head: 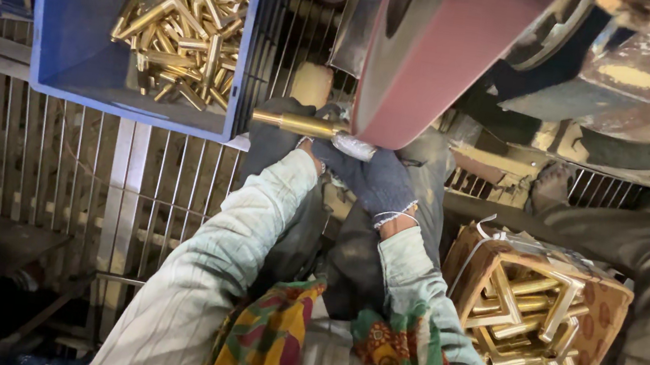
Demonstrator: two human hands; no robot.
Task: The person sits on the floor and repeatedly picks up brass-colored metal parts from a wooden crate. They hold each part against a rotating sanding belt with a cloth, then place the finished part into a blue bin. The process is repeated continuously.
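Both gloved hands, left hand (286,131) and right hand (376,177), clench a brass tube (299,124) against the reddish sanding belt (432,71); the blue plastic crate (79,16) holds many more brass pieces.

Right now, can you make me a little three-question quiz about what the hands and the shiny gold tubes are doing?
1. True or false: both hands wear dark gloves.
2. What does the brass tube press against? A) a wooden board B) the reddish sanding belt C) a bucket of water
3. Fill in: loose brass pieces lie in the ____ crate at upper left.

Key
1. True: the left hand and the right hand are both gloved and grip the tube together.
2. B: the tube's tip meets the belt's edge.
3. Blue. More brass pieces fill a patterned box at lower right.
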